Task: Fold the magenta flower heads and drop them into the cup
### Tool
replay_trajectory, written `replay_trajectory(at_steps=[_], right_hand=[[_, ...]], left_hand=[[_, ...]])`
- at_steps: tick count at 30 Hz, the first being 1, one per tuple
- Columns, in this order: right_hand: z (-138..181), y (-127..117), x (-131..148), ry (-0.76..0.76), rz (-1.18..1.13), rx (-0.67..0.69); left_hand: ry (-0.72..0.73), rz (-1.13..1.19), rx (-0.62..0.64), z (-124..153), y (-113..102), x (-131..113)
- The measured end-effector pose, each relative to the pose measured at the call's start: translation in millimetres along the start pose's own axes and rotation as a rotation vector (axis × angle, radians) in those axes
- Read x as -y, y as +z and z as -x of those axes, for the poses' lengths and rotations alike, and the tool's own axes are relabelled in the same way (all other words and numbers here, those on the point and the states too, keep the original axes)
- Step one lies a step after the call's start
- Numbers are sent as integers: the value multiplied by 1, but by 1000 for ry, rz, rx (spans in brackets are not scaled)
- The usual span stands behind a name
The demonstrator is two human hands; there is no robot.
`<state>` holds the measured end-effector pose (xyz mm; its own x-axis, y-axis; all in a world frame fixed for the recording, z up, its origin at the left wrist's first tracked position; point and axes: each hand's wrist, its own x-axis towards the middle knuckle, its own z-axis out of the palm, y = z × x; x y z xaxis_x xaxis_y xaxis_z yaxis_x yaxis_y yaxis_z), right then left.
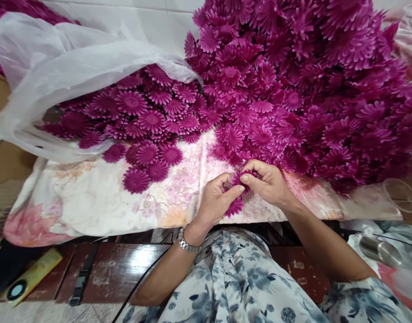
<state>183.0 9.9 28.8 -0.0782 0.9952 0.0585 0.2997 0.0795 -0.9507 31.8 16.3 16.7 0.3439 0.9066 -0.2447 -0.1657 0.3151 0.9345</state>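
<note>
Between my two hands is a magenta artificial flower (238,177), held just above the near edge of the cloth. My left hand (216,199) pinches its left side with thumb and fingers. The thumb and forefinger of my right hand (266,183) close on its right side. Another magenta flower head (234,207) shows just below my left thumb; I cannot tell whether it is joined to the held one. Past my hands rises a large heap of like flowers (262,112). More flower heads (152,120) spill from a clear plastic bag on the left.
A floral cloth (91,193) covers the work surface. The plastic bag (34,89) stands open at the left. A clear round container (401,195) lies near the right edge. Below are a metal cup (380,251), a dark red bench (125,269) and a black strap (83,278).
</note>
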Motion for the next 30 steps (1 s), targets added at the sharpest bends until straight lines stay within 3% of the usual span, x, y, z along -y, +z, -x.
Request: replay_trajectory(at_steps=[9,15,19,23,26,30], right_hand=[[2,5,0,-102,222,-217],[-1,-1,-3,-28,99,-329],[-3,-10,-5,-12,28,-415],[-1,-13,-1,-52,15,-352],[3,-10,1,-63,37,-284],[7,-1,5,-152,169,-201]], left_hand=[[11,96,-18,1,-2,1],[48,130,-73,2,-2,0],[95,10,-137,-1,-4,0],[266,-227,-208,-5,-7,-2],[369,-277,-255,-4,-7,-6],[161,-82,-52,-2,0,-7]])
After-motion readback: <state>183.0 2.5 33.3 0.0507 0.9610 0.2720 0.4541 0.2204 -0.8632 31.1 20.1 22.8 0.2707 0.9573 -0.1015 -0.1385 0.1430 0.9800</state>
